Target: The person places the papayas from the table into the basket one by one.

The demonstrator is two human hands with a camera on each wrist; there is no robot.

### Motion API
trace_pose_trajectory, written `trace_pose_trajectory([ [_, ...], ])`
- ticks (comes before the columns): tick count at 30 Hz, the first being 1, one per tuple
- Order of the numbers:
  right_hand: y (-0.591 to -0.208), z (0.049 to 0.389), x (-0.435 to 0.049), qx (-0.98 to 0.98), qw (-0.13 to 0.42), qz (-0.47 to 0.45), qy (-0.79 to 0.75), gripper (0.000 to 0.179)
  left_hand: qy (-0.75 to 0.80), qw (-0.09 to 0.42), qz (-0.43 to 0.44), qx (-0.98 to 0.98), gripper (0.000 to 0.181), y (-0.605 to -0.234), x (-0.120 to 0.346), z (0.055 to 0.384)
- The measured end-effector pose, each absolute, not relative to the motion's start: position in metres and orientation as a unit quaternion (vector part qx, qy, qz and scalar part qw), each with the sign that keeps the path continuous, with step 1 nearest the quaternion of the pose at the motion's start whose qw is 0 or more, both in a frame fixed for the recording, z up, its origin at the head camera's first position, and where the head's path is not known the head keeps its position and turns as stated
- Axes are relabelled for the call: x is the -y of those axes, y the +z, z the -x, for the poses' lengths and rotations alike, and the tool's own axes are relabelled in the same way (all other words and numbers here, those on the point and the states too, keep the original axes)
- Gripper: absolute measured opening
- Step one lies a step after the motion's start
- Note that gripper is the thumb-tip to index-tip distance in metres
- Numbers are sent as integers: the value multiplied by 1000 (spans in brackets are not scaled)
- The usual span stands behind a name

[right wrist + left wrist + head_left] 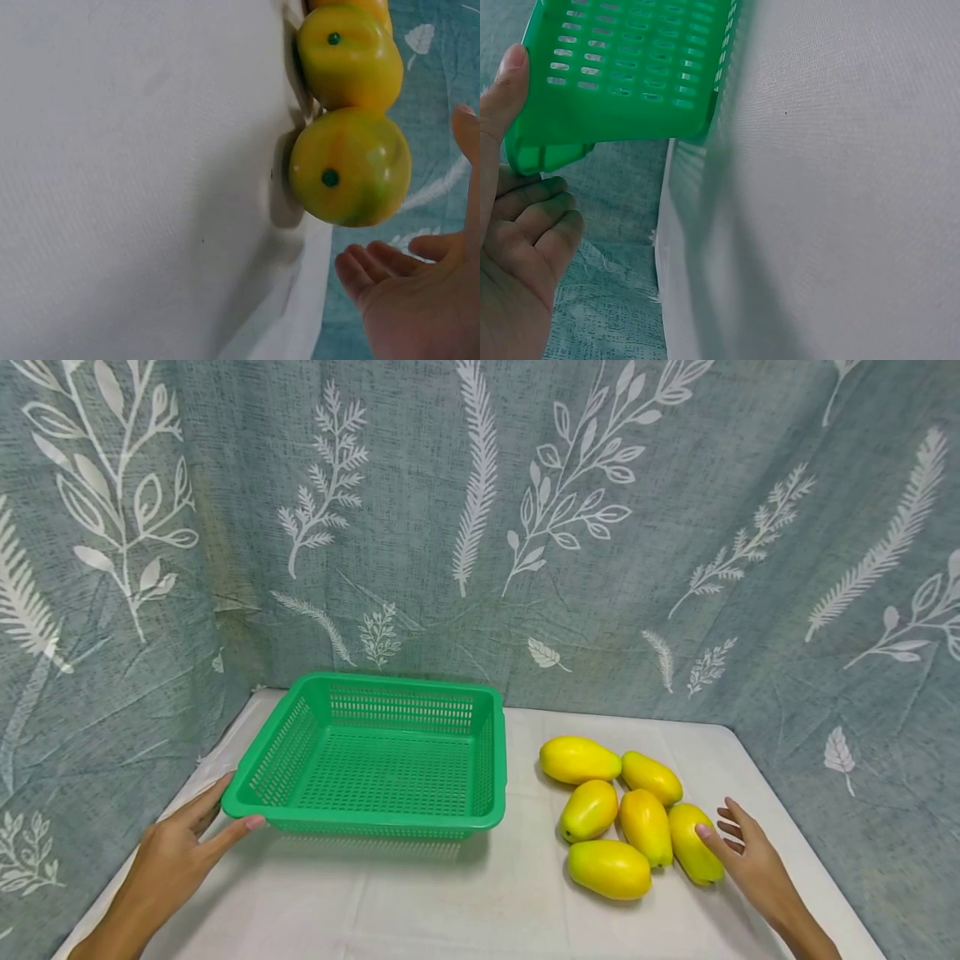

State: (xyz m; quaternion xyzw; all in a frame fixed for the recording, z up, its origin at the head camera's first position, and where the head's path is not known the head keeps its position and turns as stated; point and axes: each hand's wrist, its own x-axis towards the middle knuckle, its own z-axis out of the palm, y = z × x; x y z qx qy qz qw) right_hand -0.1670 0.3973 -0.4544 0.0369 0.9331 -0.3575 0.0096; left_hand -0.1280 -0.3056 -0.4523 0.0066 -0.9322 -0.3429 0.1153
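A green plastic basket (382, 821) with slotted walls sits on the left of the table, nothing inside it. At its near left corner, my left hand (168, 852) holds the rim, thumb over the front edge and index finger along the left side. The left wrist view shows the other fingers (555, 232) loosely bent below that corner. Several yellow papayas (609, 870) with greenish ends lie grouped on the right. Beside the rightmost papaya (693, 843), my right hand (753, 856) is spread with nothing in it, its thumb overlapping the fruit in the head view.
A white cloth covers the table (420, 910). Blue-grey curtains (420, 527) with white leaf prints hang behind it and along both sides. A strip of bare cloth separates the basket from the papayas.
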Motion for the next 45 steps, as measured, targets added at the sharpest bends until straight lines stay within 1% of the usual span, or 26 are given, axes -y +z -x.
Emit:
trace_pose_trajectory([
  [7,-459,170,-393,-934,48,-57,-350,105,-351,102,-15,931,88,-452,306,126],
  [12,-460,173,-390,-937,65,-69,-335,108,-351,114,-23,929,85,-453,304,127],
  [19,-463,174,-386,-945,75,-74,-310,106,-349,122,-28,929,84,-454,303,127],
  [30,-463,171,-384,-945,59,-75,-312,101,-358,112,-31,927,85,-454,304,128],
  [39,-458,168,-387,-935,64,-107,-331,105,-352,103,-32,930,85,-452,304,128],
  [45,-451,169,-387,-929,55,-113,-347,104,-364,124,-26,923,84,-454,304,127],
])
